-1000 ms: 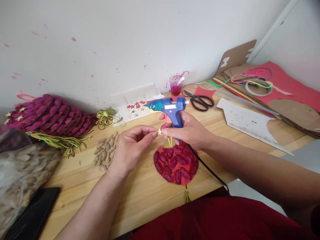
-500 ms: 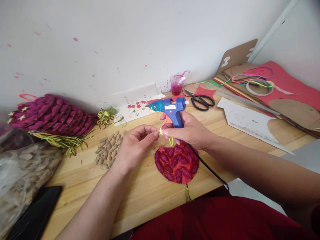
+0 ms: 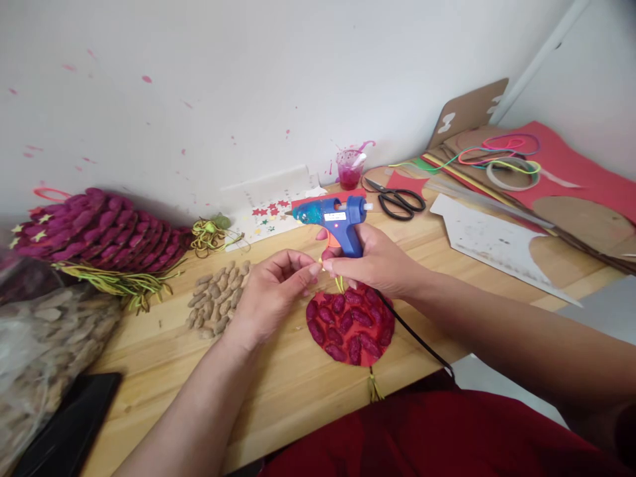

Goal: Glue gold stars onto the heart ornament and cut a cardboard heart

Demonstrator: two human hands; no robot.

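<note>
Pale wood fills the frame: a light wooden tabletop [image 3: 298,397] strewn with craft supplies, where a person in a dark red garment works with both hands. Near its front edge lies a round red card disc studded with magenta-dyed shells [image 3: 350,324], with a yellow-green cord loop [image 3: 340,283] at its top. Just above the disc, the right hand [image 3: 382,262] wraps the handle of a blue hot-glue gun [image 3: 330,215]. The nozzle points left, and a black cable [image 3: 412,336] trails past the disc's right side and off the table. The left hand [image 3: 271,295] meets the right fingertip to fingertip, thumb and forefinger closed tight on a tiny yellow piece [image 3: 320,264] too small for its shape to be read. A heap of plain tan shells [image 3: 216,299] sits just left of that hand, and black scissors [image 3: 400,199] lie well behind.

The gun looks rigid and light enough for one hand, best held by the handle and clear of the hot tip. The disc appears thin and bendable and its glued shells brittle, so the bare rim or the loop seems the safer hold. The yellow piece looks almost weightless and easily dropped or creased, so a fingertip pinch at its edges suits it.
</note>
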